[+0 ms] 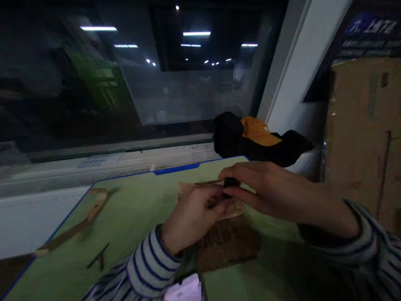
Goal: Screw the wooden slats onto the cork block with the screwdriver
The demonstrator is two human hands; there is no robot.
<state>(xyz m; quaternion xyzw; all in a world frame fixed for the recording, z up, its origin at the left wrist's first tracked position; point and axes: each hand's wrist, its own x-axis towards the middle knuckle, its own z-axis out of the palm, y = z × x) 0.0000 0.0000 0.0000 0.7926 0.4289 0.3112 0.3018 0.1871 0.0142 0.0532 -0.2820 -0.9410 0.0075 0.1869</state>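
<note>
green tabletop (138, 213), right hand (271, 188), fingers pinching dark piece (231, 182), left hand (194, 212), fingers curled alongside

Matt black piece (232, 182) (material unclear), matt brown cardboard (360, 146), glossy window glass (188, 100), matt cloth cap (259, 131)

Here between the left hand (192, 213) and the right hand (272, 188), fingers cover much of a dark piece (232, 182), and what shows is too little to name it! Down below, the lettering on the brown board (228, 253) blurs past reading, the bottom edge slices a lilac object (184, 288), and the right edge crops a cardboard box (357, 138).
</note>
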